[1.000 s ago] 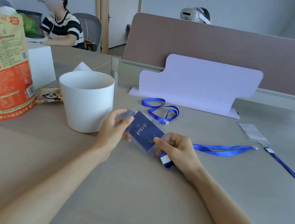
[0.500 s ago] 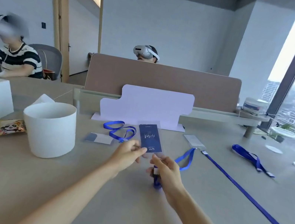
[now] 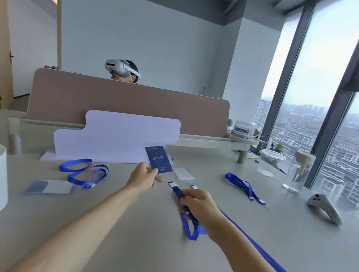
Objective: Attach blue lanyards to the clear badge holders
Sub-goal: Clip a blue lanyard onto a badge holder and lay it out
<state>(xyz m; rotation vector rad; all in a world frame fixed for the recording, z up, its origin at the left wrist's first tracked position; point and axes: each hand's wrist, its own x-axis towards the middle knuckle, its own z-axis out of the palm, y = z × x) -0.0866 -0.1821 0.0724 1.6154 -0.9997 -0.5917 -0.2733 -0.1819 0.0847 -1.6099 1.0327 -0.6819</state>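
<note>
Grey tabletop (image 3: 141, 260) fills the lower frame of the head view, with tall windows (image 3: 358, 166) at right. At frame centre the left hand (image 3: 143, 177) pinches the lower corner of a clear badge holder (image 3: 158, 160) with a dark blue card inside. The holder is raised off the tabletop, its long axis near upright and leaning slightly left.

Just right and lower, the right hand (image 3: 198, 204) has its fingers (image 3: 186, 200) curled round a blue lanyard (image 3: 176, 192). The lanyard's clip end (image 3: 171, 183) juts toward the upper left, aimed at the holder's bottom edge but apart from it. The holder's slot cannot be made out. If it sits at the top, the holder likely needs turning to meet the clip.
</note>
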